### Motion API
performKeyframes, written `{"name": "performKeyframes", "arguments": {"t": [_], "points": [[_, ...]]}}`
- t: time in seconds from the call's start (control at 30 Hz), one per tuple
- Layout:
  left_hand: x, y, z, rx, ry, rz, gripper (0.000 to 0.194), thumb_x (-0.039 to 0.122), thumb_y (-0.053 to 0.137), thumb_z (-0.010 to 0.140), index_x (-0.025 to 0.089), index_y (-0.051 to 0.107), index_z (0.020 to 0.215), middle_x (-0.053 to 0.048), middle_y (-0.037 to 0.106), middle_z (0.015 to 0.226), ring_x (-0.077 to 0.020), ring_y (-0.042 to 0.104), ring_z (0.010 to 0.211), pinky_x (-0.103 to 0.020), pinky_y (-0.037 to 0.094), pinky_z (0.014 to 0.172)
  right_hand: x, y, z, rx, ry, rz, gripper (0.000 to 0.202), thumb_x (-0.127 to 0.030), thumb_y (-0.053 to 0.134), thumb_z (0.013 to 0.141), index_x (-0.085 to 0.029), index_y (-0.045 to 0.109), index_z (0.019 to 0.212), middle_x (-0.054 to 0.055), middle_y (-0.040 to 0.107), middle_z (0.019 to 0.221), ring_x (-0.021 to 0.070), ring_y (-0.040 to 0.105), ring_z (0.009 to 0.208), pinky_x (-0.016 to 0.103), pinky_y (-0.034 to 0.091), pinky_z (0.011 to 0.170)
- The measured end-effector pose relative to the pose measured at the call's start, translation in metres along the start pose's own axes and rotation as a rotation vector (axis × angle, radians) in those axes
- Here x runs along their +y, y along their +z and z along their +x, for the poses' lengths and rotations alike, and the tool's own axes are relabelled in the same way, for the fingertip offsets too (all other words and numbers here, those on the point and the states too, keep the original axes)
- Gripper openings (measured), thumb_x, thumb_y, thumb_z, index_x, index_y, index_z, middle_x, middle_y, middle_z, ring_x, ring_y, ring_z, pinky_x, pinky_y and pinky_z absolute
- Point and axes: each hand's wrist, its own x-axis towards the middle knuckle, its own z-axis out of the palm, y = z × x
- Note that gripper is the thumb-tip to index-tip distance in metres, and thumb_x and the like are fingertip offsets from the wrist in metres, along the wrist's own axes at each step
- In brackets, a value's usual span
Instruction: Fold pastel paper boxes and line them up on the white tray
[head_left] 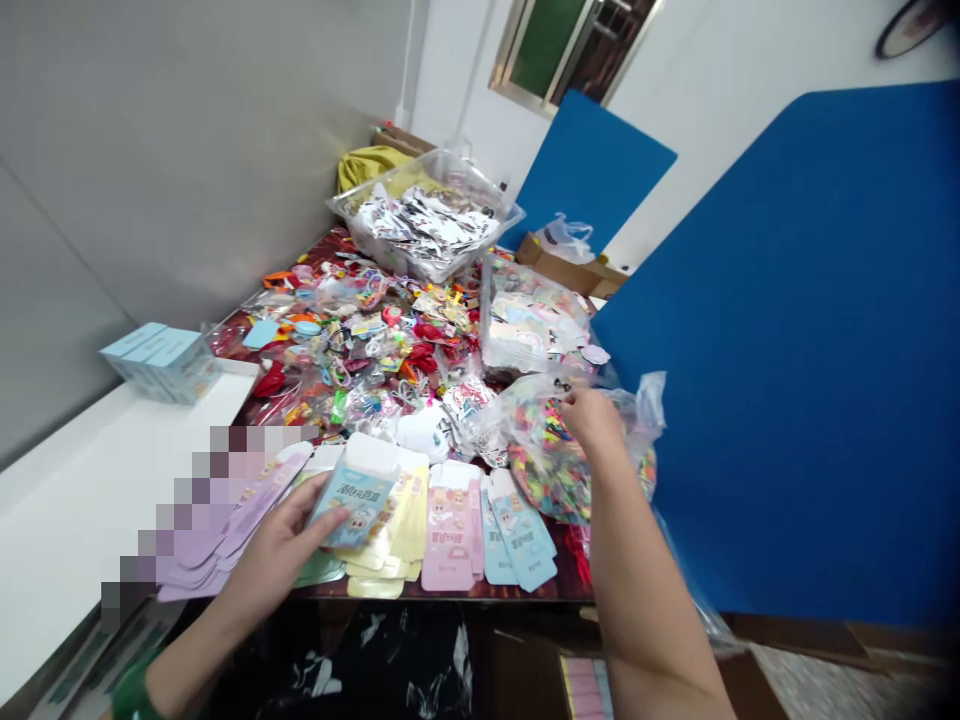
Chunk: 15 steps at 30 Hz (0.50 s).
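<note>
My left hand (296, 530) holds a small light blue printed box (358, 505), thumb across its front, over the yellow flat boxes (409, 515). My right hand (589, 415) is at the mouth of a clear plastic bag (540, 470) full of small multicoloured pieces, its fingers pinched together; what they hold is too small to name. Along the table's front edge lie purple flat boxes (244, 520), pink ones (448, 530) and blue ones (521, 535).
Mixed small toys (375, 330) cover the table behind. A clear tub (427, 225) of white cards stands at the back, a clear tray (525, 335) nearer. Stacked blue boxes (169, 362) stand left; a blue panel (810, 380) rises on the right.
</note>
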Motion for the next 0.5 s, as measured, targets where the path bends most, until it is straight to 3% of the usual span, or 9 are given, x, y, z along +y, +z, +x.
{"name": "performKeyframes", "arguments": {"t": [0.07,0.17,0.37,0.5], "points": [[-0.003,0.002,0.002,0.001,-0.019,0.003,0.062,0.046,0.070,0.071,0.020,0.052,0.125,-0.008,0.064,0.121,-0.0307,0.059,0.111,-0.039,0.050,0.094,0.027,0.008,0.017,-0.095,0.053,-0.010,0.010,-0.008,0.057,0.061,-0.014,0.064,0.057,0.010,0.063,0.061,0.0217,0.059,0.067,0.028,0.038,0.061],[-0.005,0.007,0.003,-0.015,-0.020,0.039,0.060,0.047,0.070,0.071,0.021,0.055,0.123,-0.007,0.063,0.123,-0.0309,0.058,0.112,-0.038,0.051,0.094,0.047,0.023,0.027,-0.180,0.036,0.057,0.010,-0.010,0.058,0.060,-0.015,0.060,0.051,0.003,0.056,0.048,0.0159,0.053,0.052,0.025,0.035,0.052],[-0.014,0.004,0.008,-0.008,-0.014,0.116,0.064,0.049,0.068,0.071,0.020,0.052,0.126,-0.007,0.055,0.133,-0.0311,0.052,0.121,-0.043,0.042,0.103,0.058,0.023,0.029,-0.167,0.026,0.243,0.010,-0.020,0.056,0.066,-0.014,0.064,0.062,0.003,0.058,0.056,0.0124,0.049,0.049,0.023,0.034,0.045],[-0.019,0.004,0.008,-0.016,-0.025,0.123,0.060,0.046,0.067,0.074,0.022,0.053,0.127,-0.006,0.053,0.136,-0.0311,0.051,0.121,-0.042,0.045,0.100,0.056,0.034,0.026,-0.197,0.018,0.374,0.010,-0.025,0.061,0.063,-0.015,0.065,0.064,0.000,0.055,0.050,0.0114,0.048,0.046,0.021,0.033,0.041]]}}
